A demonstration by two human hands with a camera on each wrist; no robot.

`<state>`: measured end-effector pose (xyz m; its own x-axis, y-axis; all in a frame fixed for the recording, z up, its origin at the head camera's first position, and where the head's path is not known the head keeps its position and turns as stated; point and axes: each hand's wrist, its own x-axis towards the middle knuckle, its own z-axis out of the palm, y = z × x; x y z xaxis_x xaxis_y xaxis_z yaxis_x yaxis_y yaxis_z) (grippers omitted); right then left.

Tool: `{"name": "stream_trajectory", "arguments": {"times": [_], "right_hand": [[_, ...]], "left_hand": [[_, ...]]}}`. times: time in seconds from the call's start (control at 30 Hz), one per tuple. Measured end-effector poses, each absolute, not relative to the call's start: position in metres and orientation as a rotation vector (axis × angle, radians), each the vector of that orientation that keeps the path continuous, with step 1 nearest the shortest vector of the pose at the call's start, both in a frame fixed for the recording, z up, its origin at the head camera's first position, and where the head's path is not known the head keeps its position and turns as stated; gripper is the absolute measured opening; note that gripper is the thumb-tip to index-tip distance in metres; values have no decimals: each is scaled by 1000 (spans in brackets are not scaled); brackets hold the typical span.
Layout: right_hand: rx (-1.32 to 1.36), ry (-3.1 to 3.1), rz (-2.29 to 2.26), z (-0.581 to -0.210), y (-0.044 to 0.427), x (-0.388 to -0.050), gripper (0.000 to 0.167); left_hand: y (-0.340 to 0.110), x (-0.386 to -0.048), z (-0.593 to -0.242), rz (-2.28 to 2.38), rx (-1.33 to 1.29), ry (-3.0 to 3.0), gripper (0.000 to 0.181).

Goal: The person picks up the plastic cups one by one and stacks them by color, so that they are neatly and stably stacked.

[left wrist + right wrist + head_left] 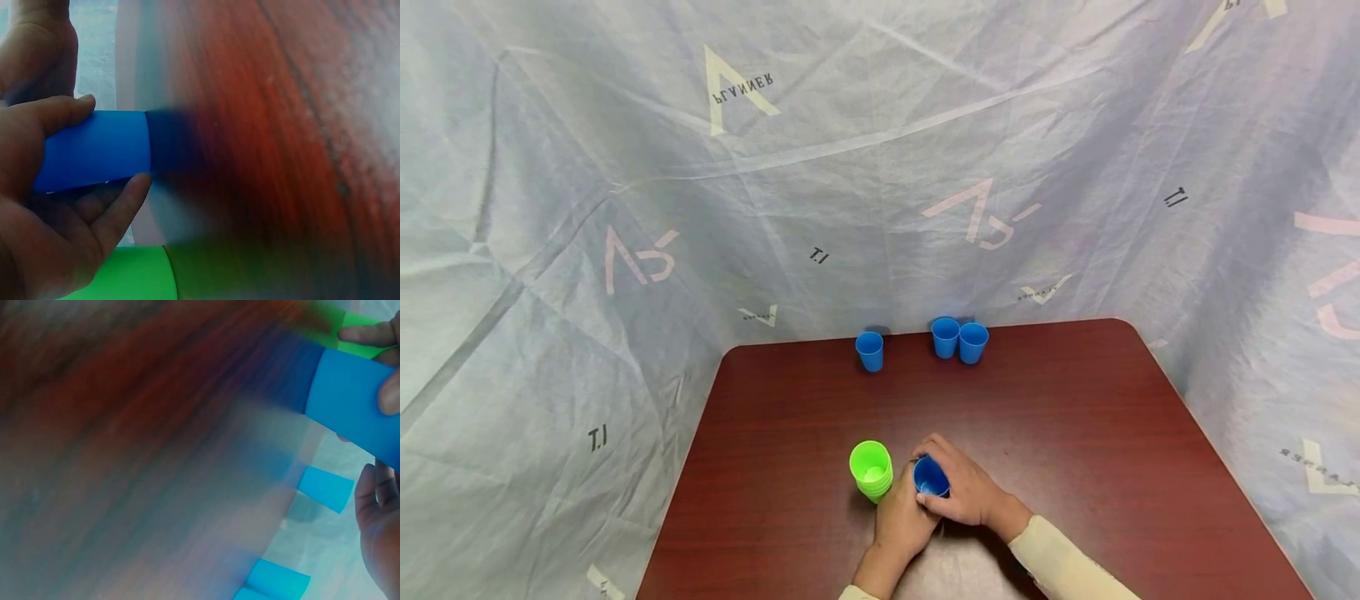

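A blue cup [931, 477] stands upright near the front of the table, between both hands. My left hand [904, 515] holds its side, with the thumb and fingers around the wall of the cup [103, 150] in the left wrist view. From the right, my right hand [967, 483] grips the same cup near its rim, its thumb at the near side and fingers at the far side. A stack of several nested green cups [871, 463] stands just left of the left hand, close to its fingers. In the right wrist view, my right hand [381, 531] is only partly visible.
At the table's far edge stand a single blue cup [870, 352] and, to its right, two blue cups [945, 337] side by side. The dark red wooden table [1060, 417] is enclosed by grey printed sheeting [850, 167] behind and on both sides.
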<state>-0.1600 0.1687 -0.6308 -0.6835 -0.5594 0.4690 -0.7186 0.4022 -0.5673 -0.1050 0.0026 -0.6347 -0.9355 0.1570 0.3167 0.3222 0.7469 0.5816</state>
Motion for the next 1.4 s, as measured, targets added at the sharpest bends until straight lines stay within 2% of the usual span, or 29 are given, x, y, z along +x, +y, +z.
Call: {"name": "stream_trajectory", "arguments": {"times": [0.33, 0.83, 1.23, 1.4], "right_hand": [[1023, -2481, 1058, -627, 179, -167, 26], [885, -2480, 898, -618, 190, -188, 14], [580, -2631, 766, -603, 207, -232, 31], [495, -2743, 726, -596, 220, -260, 49]], "left_hand": [[6, -108, -632, -1090, -250, -2822, 68], [7, -107, -635, -1039, -217, -2815, 68], [10, -103, -637, -1100, -166, -2842, 69], [9, -103, -636, -1092, -186, -2815, 67]]}}
